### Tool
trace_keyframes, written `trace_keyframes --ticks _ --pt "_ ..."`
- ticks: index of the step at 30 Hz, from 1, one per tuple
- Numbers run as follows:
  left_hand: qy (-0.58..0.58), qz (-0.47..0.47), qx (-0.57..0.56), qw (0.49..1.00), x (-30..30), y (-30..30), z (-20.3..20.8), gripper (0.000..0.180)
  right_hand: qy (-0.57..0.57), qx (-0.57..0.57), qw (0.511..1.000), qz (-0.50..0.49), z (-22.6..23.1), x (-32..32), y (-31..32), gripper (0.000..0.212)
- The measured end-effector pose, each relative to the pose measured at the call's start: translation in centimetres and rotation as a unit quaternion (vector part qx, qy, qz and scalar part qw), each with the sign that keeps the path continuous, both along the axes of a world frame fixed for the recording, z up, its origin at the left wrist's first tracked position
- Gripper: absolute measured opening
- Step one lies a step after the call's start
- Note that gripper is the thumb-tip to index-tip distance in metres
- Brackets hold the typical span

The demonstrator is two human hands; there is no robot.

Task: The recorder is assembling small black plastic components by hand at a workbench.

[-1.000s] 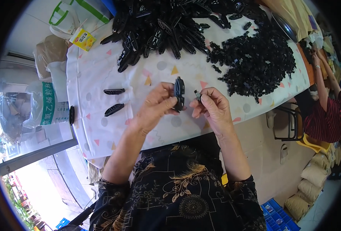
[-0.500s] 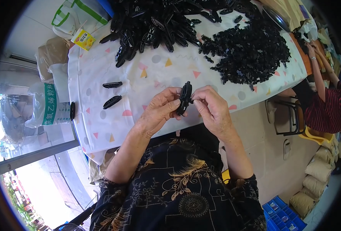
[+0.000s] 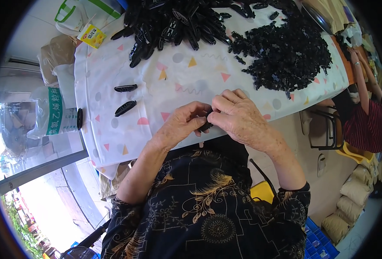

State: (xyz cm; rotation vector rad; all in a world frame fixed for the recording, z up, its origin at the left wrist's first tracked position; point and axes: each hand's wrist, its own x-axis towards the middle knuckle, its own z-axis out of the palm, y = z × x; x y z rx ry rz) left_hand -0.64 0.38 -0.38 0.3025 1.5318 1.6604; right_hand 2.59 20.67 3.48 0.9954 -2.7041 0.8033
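Over the near edge of the table, my left hand [image 3: 178, 125] is closed round a long black plastic part [image 3: 205, 126]. My right hand [image 3: 239, 117] comes in from the other side, its fingers bent and pressed together against the part's upper end. Most of the part is hidden by my fingers; any small piece in the right fingertips cannot be made out. To the left lie two similar slim black parts, one farther [image 3: 126, 88] and one nearer [image 3: 125, 108]. A third slim part [image 3: 79, 119] rests at the table's left edge.
A heap of long black parts [image 3: 173, 28] covers the table's far middle. Right of it spreads a pile of small black pieces [image 3: 286, 56]. A yellow box [image 3: 92, 36] stands at the far left corner. At the right, another person in a striped top [image 3: 365, 125] sits working.
My right hand has moved left and up over the black part, which tilted down and is now mostly covered. My left hand keeps its hold. The view has shifted slightly.
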Motion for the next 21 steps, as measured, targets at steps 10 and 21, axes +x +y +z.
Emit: trace_keyframes --ticks 10,21 --pt "0.06 0.087 0.018 0.994 0.4 0.5 -2.1 0.044 -0.368 -0.436 0.795 -0.205 -4.6 0.1 -2.5 0.045" --pt "0.102 0.085 0.048 0.99 -2.7 1.5 -2.1 0.063 -0.371 -0.539 0.732 -0.188 -5.2 -2.5 -4.3 0.033"
